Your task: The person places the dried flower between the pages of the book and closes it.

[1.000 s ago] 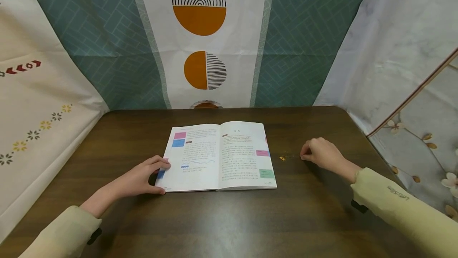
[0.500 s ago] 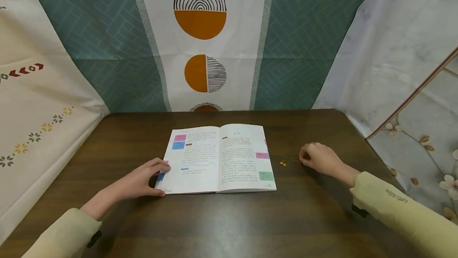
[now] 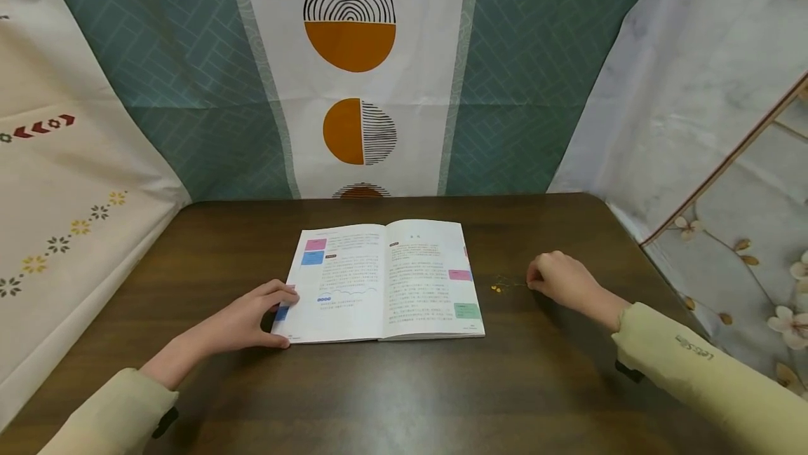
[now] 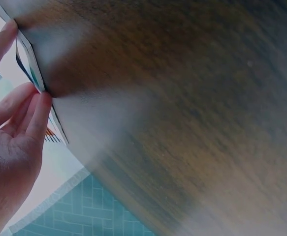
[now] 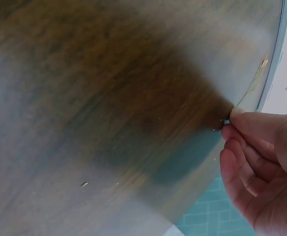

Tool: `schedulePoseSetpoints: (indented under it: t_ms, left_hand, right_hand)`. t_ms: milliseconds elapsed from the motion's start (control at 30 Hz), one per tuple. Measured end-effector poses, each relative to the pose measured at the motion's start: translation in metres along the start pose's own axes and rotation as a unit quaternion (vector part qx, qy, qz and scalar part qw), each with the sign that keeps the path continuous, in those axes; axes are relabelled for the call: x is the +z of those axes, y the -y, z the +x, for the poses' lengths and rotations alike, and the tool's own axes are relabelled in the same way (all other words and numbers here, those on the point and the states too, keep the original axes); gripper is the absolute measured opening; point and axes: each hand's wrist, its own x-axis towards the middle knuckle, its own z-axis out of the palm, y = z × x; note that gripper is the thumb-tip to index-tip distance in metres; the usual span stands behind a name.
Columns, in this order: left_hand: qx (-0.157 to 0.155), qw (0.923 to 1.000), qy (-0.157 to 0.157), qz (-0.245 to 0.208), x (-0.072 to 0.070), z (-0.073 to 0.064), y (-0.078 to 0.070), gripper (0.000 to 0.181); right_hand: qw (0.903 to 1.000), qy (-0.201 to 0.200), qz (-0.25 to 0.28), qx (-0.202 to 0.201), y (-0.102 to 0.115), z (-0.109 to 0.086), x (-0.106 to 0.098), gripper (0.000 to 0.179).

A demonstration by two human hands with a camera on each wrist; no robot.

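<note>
An open book [image 3: 341, 315] with printed pages and colored blocks lies flat on the brown table. My left hand [image 3: 252, 315] rests at its left edge, fingertips on the left page and thumb at the near corner. In the left wrist view, the left hand [image 4: 15, 132] touches the book's edge [image 4: 37, 73] with thumb and fingertips. Right of the book, my right hand [image 3: 562, 280] pinches the thin stem of a small sprig with yellow flowers [image 3: 496, 289]. In the right wrist view, the sprig [image 5: 256, 76] sticks out from between thumb and forefinger of the right hand [image 5: 261, 157].
The dark wooden table [image 3: 391, 399] reaches to a hanging cloth [image 3: 505, 90] at the back. Patterned cloths [image 3: 95, 160] hang along the left and right sides. Tiny bits [image 5: 84, 184] lie on the tabletop in the right wrist view.
The head view has shifted slightly, so the scene sits a little lower. Both hands stay almost in place, the right still pinching the sprig beside the book.
</note>
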Motion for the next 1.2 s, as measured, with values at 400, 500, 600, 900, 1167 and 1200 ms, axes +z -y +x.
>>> schedulePoseSetpoints:
  t_ms: [400, 500, 600, 900, 1167, 1200]
  left_hand:
    - [0.003, 1.0, 0.003, -0.005, 0.0, 0.002, -0.002, 0.067]
    - [0.004, 1.0, 0.0, -0.006, 0.0, 0.002, -0.001, 0.067]
    - [0.004, 1.0, -0.001, -0.006, 0.001, 0.001, -0.001, 0.067]
    - [0.006, 0.9999, -0.008, -0.003, 0.001, -0.001, 0.0, 0.067]
    - [0.006, 1.0, -0.006, 0.002, 0.001, -0.001, 0.0, 0.068]
    - [0.005, 1.0, -0.006, 0.002, 0.001, -0.001, 0.0, 0.068]
  right_hand:
    - [0.9996, 0.015, 0.0, -0.024, -0.004, 0.002, 0.001, 0.012]
    - [0.9996, 0.021, 0.005, -0.019, -0.004, 0.003, 0.001, 0.014]
    - [0.9991, 0.036, 0.018, -0.016, -0.004, 0.004, 0.0, 0.017]
    - [0.9971, 0.034, 0.068, -0.007, -0.001, 0.013, -0.004, 0.021]
    - [0.9982, 0.03, 0.052, 0.0, -0.002, 0.019, -0.004, 0.006]
    - [0.9985, 0.03, 0.045, 0.003, -0.002, 0.019, -0.004, 0.006]
